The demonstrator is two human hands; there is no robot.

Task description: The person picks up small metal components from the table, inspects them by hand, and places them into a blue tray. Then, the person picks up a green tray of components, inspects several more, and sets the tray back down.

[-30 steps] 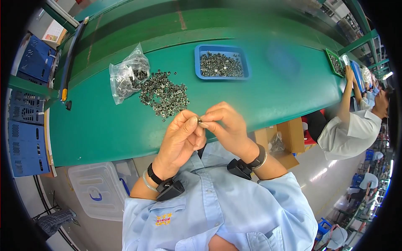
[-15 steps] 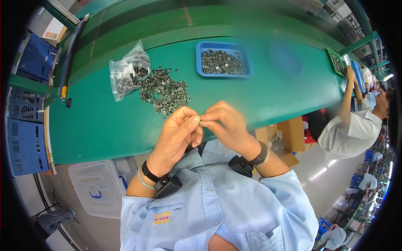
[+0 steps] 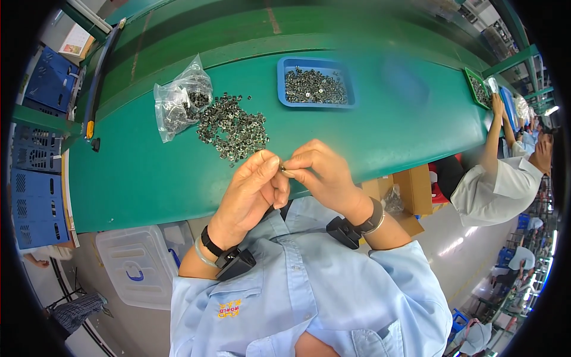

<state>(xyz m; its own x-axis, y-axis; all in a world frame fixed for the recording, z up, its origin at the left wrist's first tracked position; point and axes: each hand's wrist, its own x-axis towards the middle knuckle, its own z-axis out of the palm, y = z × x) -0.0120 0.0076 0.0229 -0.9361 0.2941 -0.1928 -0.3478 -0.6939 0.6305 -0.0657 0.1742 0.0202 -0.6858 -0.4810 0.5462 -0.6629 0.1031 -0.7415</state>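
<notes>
My left hand (image 3: 248, 190) and my right hand (image 3: 326, 177) meet just over the near edge of the green table (image 3: 392, 140). Both are closed in a pinch, thumb against index finger. Between their fingertips shows a small dark metal part (image 3: 282, 169), mostly covered by the fingers. Just beyond my left hand lies a loose pile of small shiny metal parts (image 3: 233, 131). A clear plastic bag (image 3: 172, 98) holding more of them rests against the pile's left side. Farther off, a blue tray (image 3: 315, 106) contains many small metal pieces (image 3: 318, 87).
Blue crates (image 3: 38, 205) are stacked at the left. A clear lidded plastic box (image 3: 134, 262) and an open cardboard box (image 3: 414, 189) sit below the table's edge. At the right, a co-worker (image 3: 491, 190) reaches toward a green tray (image 3: 477, 89) of small parts.
My fingertips have shifted slightly, and the dark metal part now shows between them. Another person's hand has come into view at the lower left. The pile and tray stay put.
</notes>
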